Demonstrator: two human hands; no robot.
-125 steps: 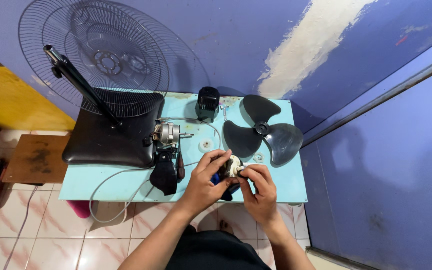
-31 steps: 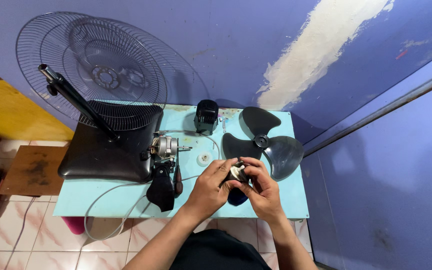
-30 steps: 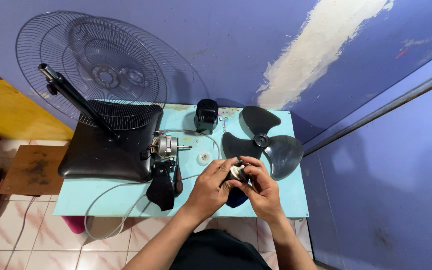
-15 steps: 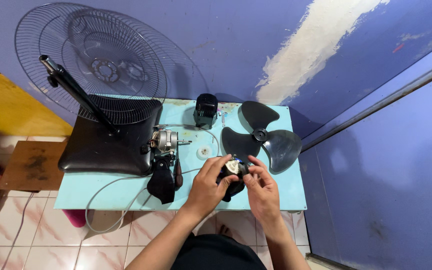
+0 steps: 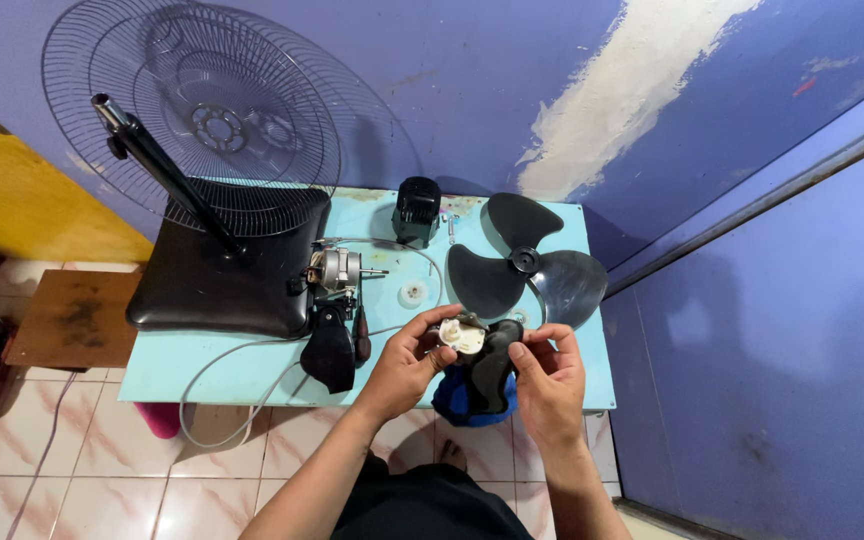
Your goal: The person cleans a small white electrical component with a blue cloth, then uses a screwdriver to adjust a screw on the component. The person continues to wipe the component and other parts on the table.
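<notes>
My left hand (image 5: 407, 360) and my right hand (image 5: 550, 375) hold a small fan part (image 5: 480, 358) between them, over the near edge of a light blue table (image 5: 252, 365). The part has a cream-white piece on top, a black curved shell and a blue bottom. My left fingers pinch the white piece; my right fingers grip the black shell. On the table lie a dark three-blade fan propeller (image 5: 522, 268), a bare fan motor (image 5: 337, 270) and a black fan base (image 5: 222, 275) with its pole.
A wire fan guard (image 5: 202, 120) leans on the blue wall behind the base. A black cap-like housing (image 5: 417, 210), a small white disc (image 5: 412, 294), a black cover (image 5: 330, 350) and a white cable (image 5: 222, 385) are on the table. A wooden stool (image 5: 72, 318) stands left.
My hands have kept working the same small part; it has shifted slightly lower and nearer to me. The objects on the table stay where they were.
</notes>
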